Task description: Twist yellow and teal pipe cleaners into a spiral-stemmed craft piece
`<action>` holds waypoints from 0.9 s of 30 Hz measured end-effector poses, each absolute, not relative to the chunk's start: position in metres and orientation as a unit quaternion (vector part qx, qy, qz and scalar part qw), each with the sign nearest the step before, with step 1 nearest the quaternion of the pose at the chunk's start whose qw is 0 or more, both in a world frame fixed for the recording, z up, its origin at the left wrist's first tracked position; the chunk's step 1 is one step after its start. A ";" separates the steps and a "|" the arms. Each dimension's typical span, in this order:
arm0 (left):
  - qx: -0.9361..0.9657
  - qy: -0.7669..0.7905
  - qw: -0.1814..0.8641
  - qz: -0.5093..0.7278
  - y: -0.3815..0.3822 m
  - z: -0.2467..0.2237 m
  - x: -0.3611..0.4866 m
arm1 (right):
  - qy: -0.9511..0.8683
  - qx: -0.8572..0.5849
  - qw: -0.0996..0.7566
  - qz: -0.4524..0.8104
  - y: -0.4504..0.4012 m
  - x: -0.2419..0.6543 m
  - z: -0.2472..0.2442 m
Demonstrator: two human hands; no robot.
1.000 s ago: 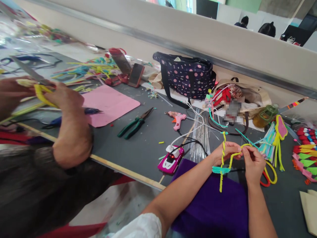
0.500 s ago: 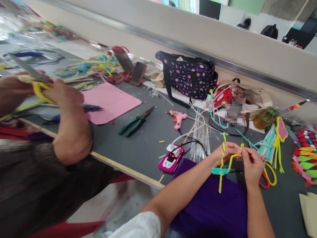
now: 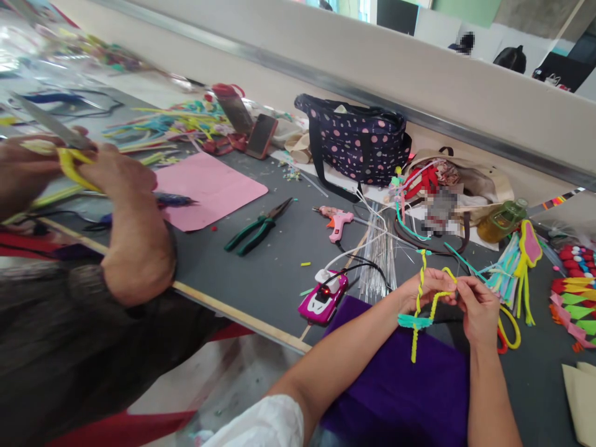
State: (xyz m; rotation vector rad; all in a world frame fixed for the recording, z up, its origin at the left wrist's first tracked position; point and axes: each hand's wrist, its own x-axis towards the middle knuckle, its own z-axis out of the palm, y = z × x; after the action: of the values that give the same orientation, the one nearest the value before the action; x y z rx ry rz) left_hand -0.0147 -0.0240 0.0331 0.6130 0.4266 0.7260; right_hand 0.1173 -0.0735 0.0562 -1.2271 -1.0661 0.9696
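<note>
A yellow fuzzy pipe cleaner figure (image 3: 414, 347), its stem twisted, hangs between my hands above a purple cloth (image 3: 400, 391). Teal pipe cleaner (image 3: 410, 321) is wrapped across its lower part, and a smaller teal piece tops the stem. My left hand (image 3: 429, 290) is closed on the yellow side branch. At that branch's end, thumb and fingers of my right hand (image 3: 478, 304) pinch the yellow pipe cleaner, which arches over between both hands. My fingers partly hide the tip. Beside my right wrist lies a yellow and red loop (image 3: 512, 329), partly covered.
Left, a co-worker's hands (image 3: 107, 167) hold yellow-handled scissors (image 3: 72, 164). On the grey table lie green-handled pliers (image 3: 254, 233), a pink glue gun (image 3: 336, 223), a magenta power strip (image 3: 323, 301) and thin wires (image 3: 377, 254). Behind stand a patterned bag (image 3: 358, 146) and a bottle (image 3: 503, 220).
The yellow branch's free end, upright before, now bends over in an arch toward my right fingers. My right hand has shifted slightly; my left keeps its hold.
</note>
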 end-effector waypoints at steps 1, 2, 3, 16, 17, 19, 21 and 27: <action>0.294 0.201 0.868 0.346 -0.024 0.032 -0.014 | -0.446 -0.525 0.583 0.432 -0.074 0.118 0.057; 0.294 0.200 0.868 0.346 -0.024 0.032 -0.014 | -0.435 -0.522 0.580 0.449 -0.074 0.118 0.058; 0.293 0.201 0.869 0.344 -0.024 0.032 -0.014 | -0.425 -0.519 0.577 0.465 -0.074 0.118 0.060; 0.247 0.193 0.898 0.308 -0.017 0.032 -0.007 | -0.420 -0.517 0.581 0.468 -0.066 0.125 0.059; 0.240 0.192 0.902 0.302 -0.016 0.033 -0.006 | -0.426 -0.512 0.590 0.457 -0.064 0.125 0.060; 0.233 0.186 0.912 0.281 -0.015 0.036 -0.003 | -0.429 -0.507 0.602 0.444 -0.064 0.126 0.063; 0.227 0.179 0.917 0.276 -0.018 0.039 -0.001 | -0.425 -0.515 0.607 0.432 -0.068 0.125 0.069; 0.201 0.183 0.923 0.272 -0.066 0.052 -0.014 | -0.347 -0.528 0.692 0.348 -0.108 0.120 0.088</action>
State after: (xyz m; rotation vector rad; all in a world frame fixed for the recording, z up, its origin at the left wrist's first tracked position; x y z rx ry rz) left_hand -0.0138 -0.0656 0.0516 0.4120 0.3764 0.5576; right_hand 0.1195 -0.1078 0.0881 -1.1800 -0.7757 0.7786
